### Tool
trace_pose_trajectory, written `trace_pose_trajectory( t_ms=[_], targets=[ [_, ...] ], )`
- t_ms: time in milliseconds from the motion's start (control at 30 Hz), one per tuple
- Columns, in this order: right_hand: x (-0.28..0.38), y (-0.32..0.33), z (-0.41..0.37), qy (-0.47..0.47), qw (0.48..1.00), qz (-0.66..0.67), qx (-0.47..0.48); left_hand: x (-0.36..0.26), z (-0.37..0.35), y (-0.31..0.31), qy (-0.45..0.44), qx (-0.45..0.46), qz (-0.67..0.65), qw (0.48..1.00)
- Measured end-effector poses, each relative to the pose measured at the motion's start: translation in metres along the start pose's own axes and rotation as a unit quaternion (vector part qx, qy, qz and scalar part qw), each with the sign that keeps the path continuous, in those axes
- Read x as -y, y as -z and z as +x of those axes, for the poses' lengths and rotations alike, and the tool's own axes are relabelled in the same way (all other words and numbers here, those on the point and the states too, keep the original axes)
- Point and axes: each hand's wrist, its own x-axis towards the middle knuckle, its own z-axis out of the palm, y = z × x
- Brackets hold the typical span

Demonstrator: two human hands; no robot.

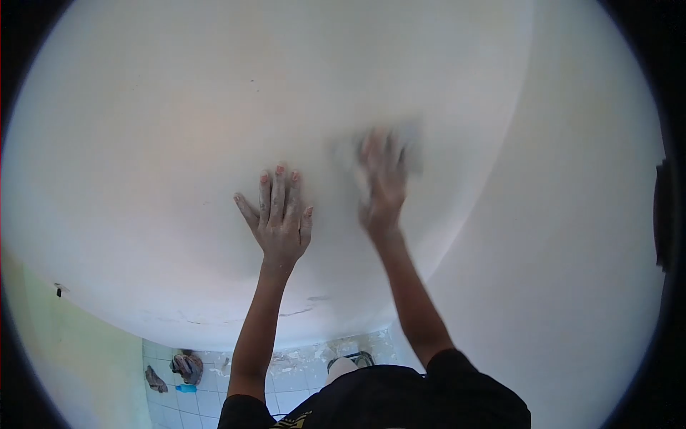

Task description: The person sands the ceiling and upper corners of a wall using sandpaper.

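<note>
My left hand [281, 218] lies flat against the pale wall [179, 143], its dusty fingers spread and nothing in it. To its right, my right hand [384, 175] is smeared by motion. Under its fingers is a grey sheet that looks like sandpaper [411, 136], pressed against the same wall. The sheet's edges show blurred on both sides of the fingers. White dust coats both hands.
A second wall [572, 272] meets this one at a corner on the right. Below, the tiled floor [207, 400] has pale scraps along the wall's foot. Crumpled cloth [187, 366] and a blue item [186, 388] lie at lower left. A dark fixture [663, 214] is at far right.
</note>
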Motion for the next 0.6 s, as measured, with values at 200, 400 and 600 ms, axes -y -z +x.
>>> trace_pose_trajectory(
  t_ms=[200, 400, 600],
  targets=[
    [-0.009, 0.010, 0.089, -0.018, 0.993, 0.018, -0.115, -0.007, 0.012, 0.005, 0.003, 0.005, -0.026, 1.000],
    [0.064, -0.050, -0.210, -0.122, 0.986, 0.018, 0.111, 0.025, -0.013, 0.004, -0.007, 0.028, -0.055, 0.998],
    [0.103, -0.014, -0.175, -0.134, 0.984, 0.002, 0.118, 0.064, 0.007, 0.043, -0.021, 0.038, -0.051, 0.998]
  ],
)
